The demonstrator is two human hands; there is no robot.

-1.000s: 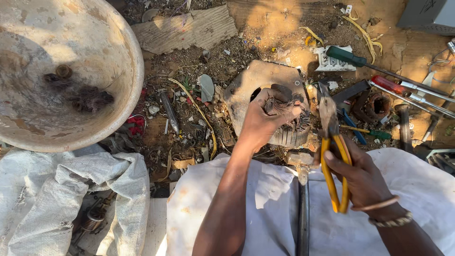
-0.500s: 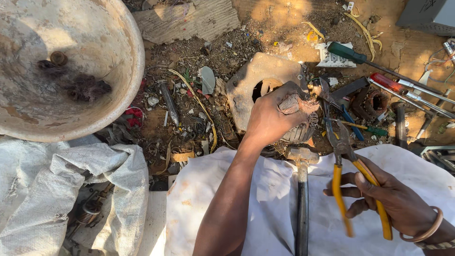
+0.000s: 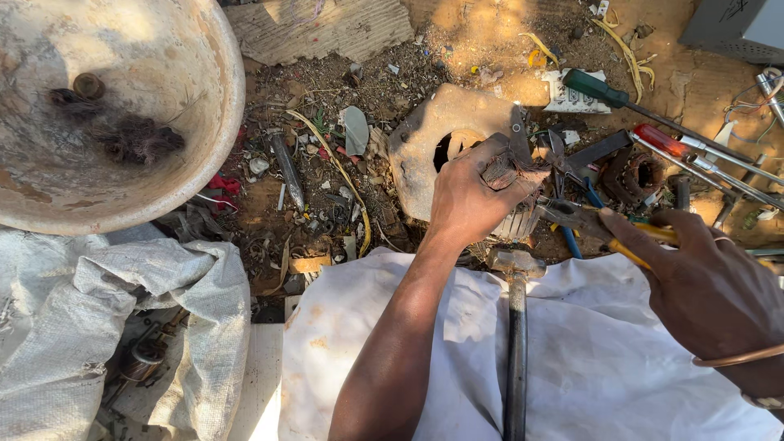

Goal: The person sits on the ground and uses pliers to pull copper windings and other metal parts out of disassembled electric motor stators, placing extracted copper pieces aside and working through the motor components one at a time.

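Observation:
My left hand (image 3: 471, 193) grips a rusty wound motor part (image 3: 513, 206) with frayed wire ends, held over a worn flat block with a hole (image 3: 429, 135). My right hand (image 3: 707, 279) holds yellow-handled pliers (image 3: 590, 222) lying almost level, jaws pointing left and nearly touching the motor part. A hammer (image 3: 515, 327) rests on the white cloth (image 3: 596, 367) across my lap, its head just below the motor part.
A large dirty basin (image 3: 208, 139) with dark scraps sits at the upper left above grey sacks (image 3: 106, 286). Screwdrivers with green (image 3: 600, 88) and red (image 3: 663, 140) handles, another rusty winding (image 3: 633, 175) and scrap litter the dirt ground.
My right hand swung the pliers from upright down to a level position and brought the jaws toward the motor part. The left hand kept its grip.

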